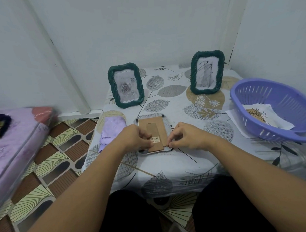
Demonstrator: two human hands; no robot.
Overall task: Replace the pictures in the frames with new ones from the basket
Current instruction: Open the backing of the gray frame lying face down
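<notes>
Two green frames [126, 85] [207, 72] stand behind; purple basket [271, 92] right.

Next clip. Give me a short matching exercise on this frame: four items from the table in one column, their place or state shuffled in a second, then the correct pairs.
Things:
1. rose picture frame
2. face-down frame
3. purple basket
4. purple cloth

Places or states:
A. lying flat, cardboard back up, both hands on its near end
B. folded, just left of the flat frame
C. standing upright at the back left of the table
D. at the table's right edge, holding a printed sheet

Pairs: 1-C, 2-A, 3-D, 4-B

The left hand and right hand both pinch at the backing board's near edge.
</notes>
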